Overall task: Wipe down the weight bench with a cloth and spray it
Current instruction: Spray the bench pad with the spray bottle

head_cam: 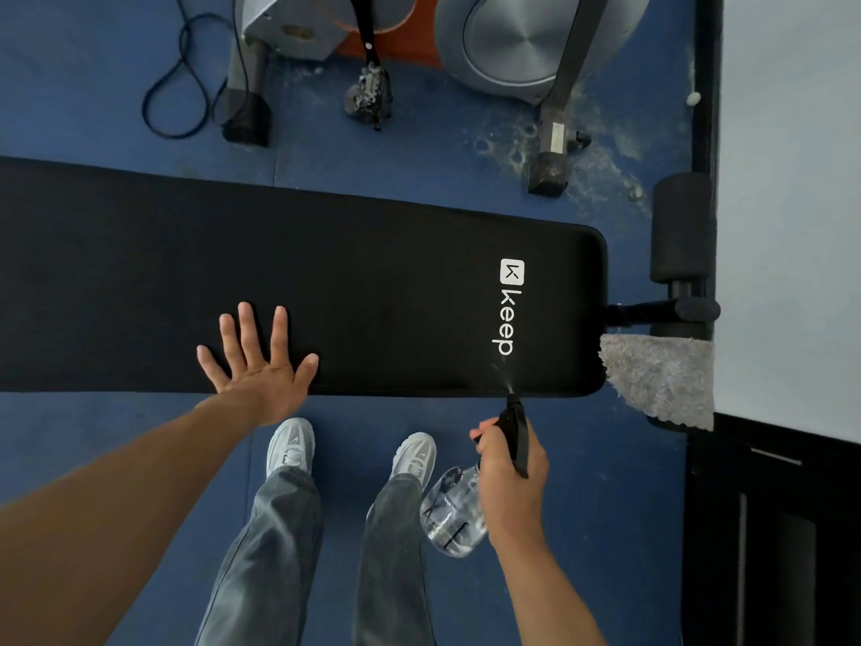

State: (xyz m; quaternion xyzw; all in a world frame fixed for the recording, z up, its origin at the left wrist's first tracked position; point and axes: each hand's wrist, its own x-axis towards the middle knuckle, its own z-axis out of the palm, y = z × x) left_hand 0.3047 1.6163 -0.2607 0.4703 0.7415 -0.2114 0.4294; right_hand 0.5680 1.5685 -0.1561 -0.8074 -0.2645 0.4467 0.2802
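The black padded weight bench (326, 282) runs across the blue floor (70, 86), its rounded end with the white "keep" logo (508, 310) pointing right. The person stands at its near long side, grey trousers and pale sneakers (291, 445) just short of the pad's edge.

The left hand (261, 361) lies flat on the pad near its front edge, palm down, fingers spread wide, gripping nothing. The right hand (510, 463) is wrapped round the black trigger head of a clear spray bottle (452, 515); the bottle's body hangs down and to the left of the wrist, over the floor beside the right shoe. Its nozzle (511, 399) sits right at the bench's front edge, tipped toward the pad, and a thin fan of mist (501, 370) shows just beyond it, below the logo.

The grey fluffy cloth (661, 380) is draped off the right end of the bench, over the lower foam roller, touching the pad's corner and well apart from both hands. Above it a second black foam roller (682, 226) stands on the frame's post.

Across the bench, on the far floor, sit the metal feet and silver flywheel housing of an exercise machine (522, 39), with a loop of black cable (181, 86) to its left and scuffed whitish patches on the floor near its right foot
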